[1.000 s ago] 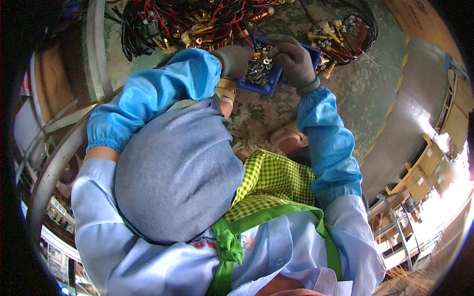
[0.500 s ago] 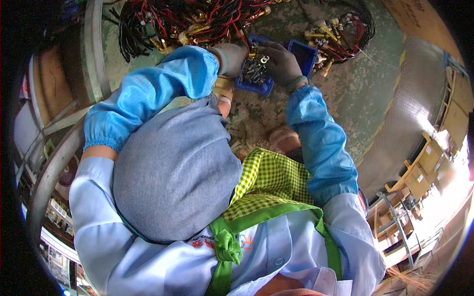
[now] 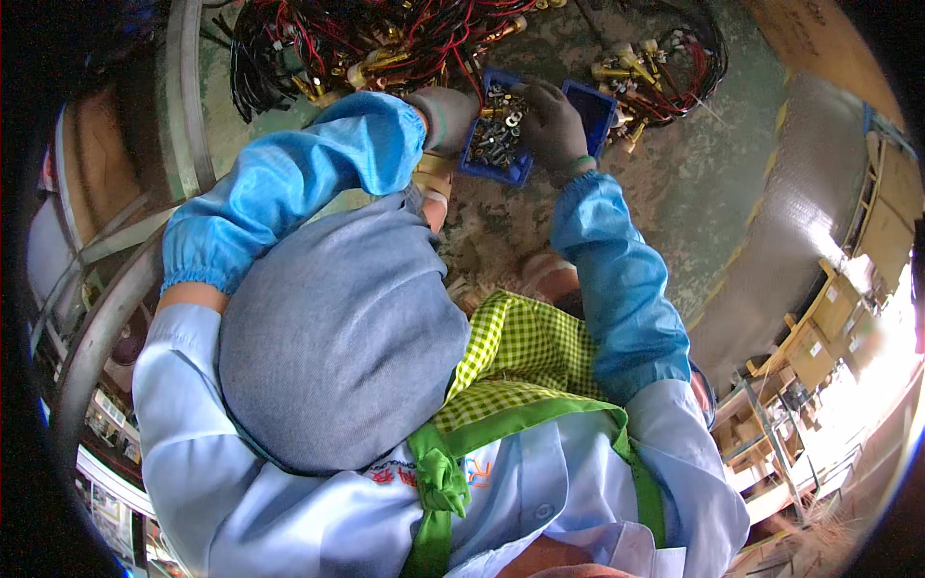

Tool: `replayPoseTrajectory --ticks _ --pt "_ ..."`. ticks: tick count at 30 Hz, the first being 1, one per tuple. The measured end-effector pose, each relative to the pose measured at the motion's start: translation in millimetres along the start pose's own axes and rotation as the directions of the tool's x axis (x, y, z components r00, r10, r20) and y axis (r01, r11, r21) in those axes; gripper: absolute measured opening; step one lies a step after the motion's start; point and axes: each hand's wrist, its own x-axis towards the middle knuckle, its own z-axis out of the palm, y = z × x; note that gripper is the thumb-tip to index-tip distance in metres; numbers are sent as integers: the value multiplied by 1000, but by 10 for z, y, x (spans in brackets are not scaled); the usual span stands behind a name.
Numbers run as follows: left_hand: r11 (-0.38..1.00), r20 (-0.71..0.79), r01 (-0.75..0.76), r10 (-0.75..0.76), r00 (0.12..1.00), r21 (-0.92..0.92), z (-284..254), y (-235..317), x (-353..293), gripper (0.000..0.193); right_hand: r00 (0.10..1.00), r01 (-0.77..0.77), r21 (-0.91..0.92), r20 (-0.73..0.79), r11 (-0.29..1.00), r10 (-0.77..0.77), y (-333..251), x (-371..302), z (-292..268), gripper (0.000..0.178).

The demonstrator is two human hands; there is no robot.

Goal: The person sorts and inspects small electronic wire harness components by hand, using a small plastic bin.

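A blue plastic bin (image 3: 498, 173) on the floor holds many small bolts, nuts and washers. My left hand (image 3: 446, 118), in a grey glove, is curled at this bin's left side, and its fingertips are hidden. Over the bin's right rim is my right hand (image 3: 554, 127), gloved alike, with its fingers bent together toward the hardware. Whatever either hand may hold does not show. A second blue bin (image 3: 602, 100) sits just right of my right hand, which partly covers it.
A large heap of black and red wires (image 3: 385, 43) with brass fittings lies at the far left. A smaller coil of wired brass fittings (image 3: 665, 72) is at the far right. A metal rail (image 3: 183, 96) runs along the left. Shelving with cardboard boxes (image 3: 819, 347) stands at right.
My right hand has drawn back slightly to the right, showing more of the hardware in the bin. The left hand has shifted only a little.
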Motion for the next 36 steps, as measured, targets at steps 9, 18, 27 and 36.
replayPoseTrajectory --ticks 9,18,27,36 --pt "1000 -11 -16 16 1000 -13 77 -74 89 41 998 -51 -26 23 998 51 45 -11 41 28" --pt "994 -210 -80 63 976 -77 47 -2 -34 40 919 -348 158 254 924 302 55 1 227 34" --pt "993 -339 -75 38 940 -95 -231 86 -309 47 746 -644 668 440 372 501 -256 37 -16 35" --pt "985 -398 25 -93 913 -173 -267 -366 -652 49 831 -543 358 101 760 547 214 -12 -432 36"
